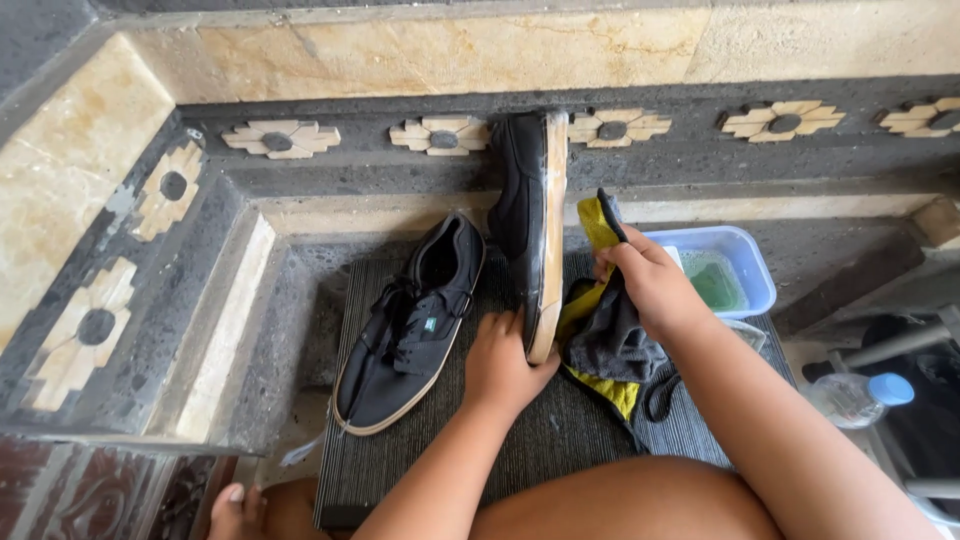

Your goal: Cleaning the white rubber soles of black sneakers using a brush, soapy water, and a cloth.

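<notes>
A black canvas shoe [532,215] with a tan sole stands on its heel end, toe up, leaning at the stone wall. My left hand [503,362] grips its lower end at the sole. My right hand [648,283] is closed on a yellow and grey cloth [603,335], pressed against the tan sole. The second black shoe [408,330] lies flat on the dark ribbed mat [540,440], left of my left hand.
A blue plastic tub [745,262] with greenish soapy water sits behind my right hand. A clear bottle with a blue cap [858,396] lies at the right. Carved stone walls [120,250] enclose the left and back. My knee and foot show below.
</notes>
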